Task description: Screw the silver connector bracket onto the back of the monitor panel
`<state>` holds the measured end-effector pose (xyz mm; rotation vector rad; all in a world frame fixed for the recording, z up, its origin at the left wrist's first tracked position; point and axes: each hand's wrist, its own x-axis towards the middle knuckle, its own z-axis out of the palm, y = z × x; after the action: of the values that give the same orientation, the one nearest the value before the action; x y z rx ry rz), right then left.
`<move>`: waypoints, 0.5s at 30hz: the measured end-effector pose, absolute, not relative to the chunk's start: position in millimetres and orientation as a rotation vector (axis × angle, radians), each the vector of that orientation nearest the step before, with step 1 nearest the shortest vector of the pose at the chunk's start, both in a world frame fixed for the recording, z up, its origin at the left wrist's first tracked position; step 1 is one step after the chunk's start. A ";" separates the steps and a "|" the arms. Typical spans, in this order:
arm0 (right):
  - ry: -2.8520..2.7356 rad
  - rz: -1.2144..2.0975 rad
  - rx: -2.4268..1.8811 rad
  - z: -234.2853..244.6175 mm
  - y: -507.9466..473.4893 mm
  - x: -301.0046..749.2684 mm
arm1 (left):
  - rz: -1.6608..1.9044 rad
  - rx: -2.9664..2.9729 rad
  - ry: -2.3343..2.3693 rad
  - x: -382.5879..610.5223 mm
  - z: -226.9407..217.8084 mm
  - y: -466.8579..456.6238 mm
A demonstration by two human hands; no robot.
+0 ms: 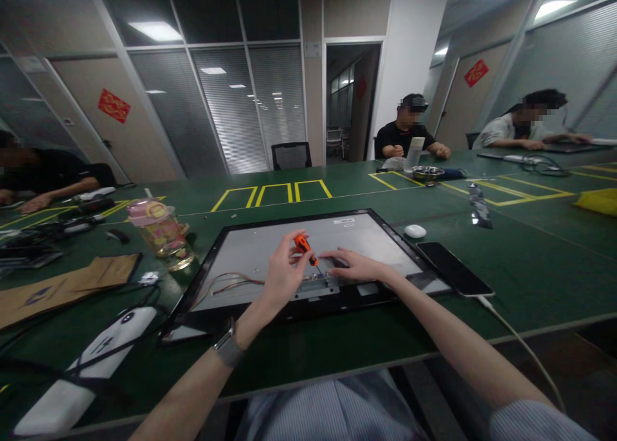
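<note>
A flat display panel with a black frame lies back side up on the green table before me. My left hand is closed around the orange and black handle of a screwdriver, whose shaft slants down to a small metal bracket near the panel's front edge. My right hand rests on the panel with fingers stretched toward the screwdriver's tip; whether the fingertips hold something small cannot be made out. Thin coloured wires run left from the bracket across the panel.
A phone with a white cable and a white earbud case lie right of the panel. At left stand a pink-lidded drink cup, a brown paper bag and a white device with black cables. Several people sit across the table.
</note>
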<state>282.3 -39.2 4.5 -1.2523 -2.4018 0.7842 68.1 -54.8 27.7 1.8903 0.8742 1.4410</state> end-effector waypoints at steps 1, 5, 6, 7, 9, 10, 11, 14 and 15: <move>-2.397 0.785 -1.242 2.9 -38.6 283.0 | 1.413 1.942 0.840 69.3 30.6 -56.3; -2.379 0.801 -1.224 -4.0 -35.2 285.4 | 1.243 2.108 0.632 73.5 47.1 -63.3; -2.380 0.799 -1.211 -5.1 -34.5 285.6 | 1.213 2.135 0.588 74.7 51.8 -64.9; -2.384 0.793 -1.188 -6.0 -33.9 285.6 | 1.202 2.166 0.548 76.0 56.4 -66.2; -2.393 0.777 -1.133 -6.7 -33.2 285.1 | 1.168 2.220 0.501 79.3 63.8 -67.2; -2.396 0.770 -1.118 -6.7 -33.0 284.9 | 1.154 2.238 0.481 81.3 66.1 -66.8; -2.397 0.766 -1.113 -6.5 -33.0 284.7 | 1.158 2.252 0.468 83.3 67.2 -65.9; -2.402 0.756 -1.116 -5.5 -33.7 284.5 | 1.211 2.204 0.494 89.0 63.6 -61.4; -2.406 0.755 -1.111 -5.1 -34.0 284.5 | 1.253 2.181 0.507 90.2 60.7 -60.0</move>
<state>284.5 -34.0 -5.1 -1.1109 -2.4062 0.7549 90.2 -60.0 60.7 2.1809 0.5067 1.2533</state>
